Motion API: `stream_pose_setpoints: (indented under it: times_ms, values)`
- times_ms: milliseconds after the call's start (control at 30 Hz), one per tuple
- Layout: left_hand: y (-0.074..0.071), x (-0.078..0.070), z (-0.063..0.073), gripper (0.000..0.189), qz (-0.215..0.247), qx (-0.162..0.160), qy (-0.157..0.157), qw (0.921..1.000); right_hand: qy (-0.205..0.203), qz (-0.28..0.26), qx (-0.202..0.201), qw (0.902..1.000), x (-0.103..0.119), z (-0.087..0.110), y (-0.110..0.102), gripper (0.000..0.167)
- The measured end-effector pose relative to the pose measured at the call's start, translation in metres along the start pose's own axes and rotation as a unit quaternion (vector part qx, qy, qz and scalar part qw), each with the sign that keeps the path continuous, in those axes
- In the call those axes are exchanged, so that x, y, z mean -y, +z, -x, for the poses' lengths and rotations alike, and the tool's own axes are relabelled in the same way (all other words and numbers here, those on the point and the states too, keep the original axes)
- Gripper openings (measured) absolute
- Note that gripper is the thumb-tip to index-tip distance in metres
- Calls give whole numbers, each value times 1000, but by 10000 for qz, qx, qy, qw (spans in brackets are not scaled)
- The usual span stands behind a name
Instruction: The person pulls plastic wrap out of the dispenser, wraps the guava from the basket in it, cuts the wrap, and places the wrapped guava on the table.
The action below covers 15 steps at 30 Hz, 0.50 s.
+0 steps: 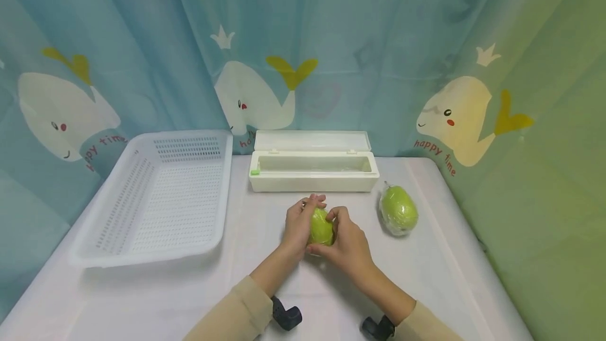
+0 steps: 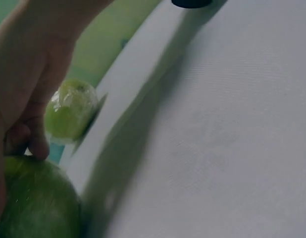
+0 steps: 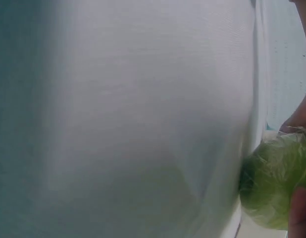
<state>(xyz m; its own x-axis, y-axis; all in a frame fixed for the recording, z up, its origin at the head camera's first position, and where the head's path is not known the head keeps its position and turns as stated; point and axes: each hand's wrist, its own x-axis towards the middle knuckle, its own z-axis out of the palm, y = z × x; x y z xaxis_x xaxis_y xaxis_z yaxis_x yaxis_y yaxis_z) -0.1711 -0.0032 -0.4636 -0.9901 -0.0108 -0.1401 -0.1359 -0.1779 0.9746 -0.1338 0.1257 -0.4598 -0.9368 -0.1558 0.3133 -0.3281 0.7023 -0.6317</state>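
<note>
Between both hands, at the front middle of the table in the head view, is a green fruit point(image 1: 321, 228) in clear plastic film. My left hand point(image 1: 297, 228) holds its left side, fingers reaching over the far end. My right hand point(image 1: 349, 243) grips its right side with curled fingers, the thumb at the near end. In the right wrist view, wrinkled film covers the fruit point(image 3: 274, 181) and a finger presses it. The left wrist view shows the fruit point(image 2: 39, 201) at the lower left corner. A second film-wrapped green fruit point(image 1: 399, 210) lies to the right, apart from the hands.
A white film dispenser box point(image 1: 314, 182) with its lid raised stands behind the hands. On the left is a white perforated plastic basket point(image 1: 220, 193). Blue-green curtains point(image 1: 360, 67) hang behind and beside the white-covered table point(image 1: 265, 257).
</note>
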Motion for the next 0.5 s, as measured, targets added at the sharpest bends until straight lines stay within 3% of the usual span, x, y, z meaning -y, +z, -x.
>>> stream_pose_setpoints:
  times_ms: [133, 233, 367, 500]
  values:
    - [1, 2, -2, 52, 100, 119, 241, 9996, -171, 67, 162, 9997, 0, -2, -3, 71]
    - [1, 3, -2, 53, -12, 205, 467, 9987, -161, -311, 539, 9979, -3, -2, -9, 66]
    - [2, 4, -2, 55, -328, 98, 825, 9960, -29, -1010, 833, 9914, -9, -4, -15, 59]
    - [5, 6, -1, 54, -517, -120, 883, 9947, -18, -1048, 752, 9916, -10, -5, -14, 55]
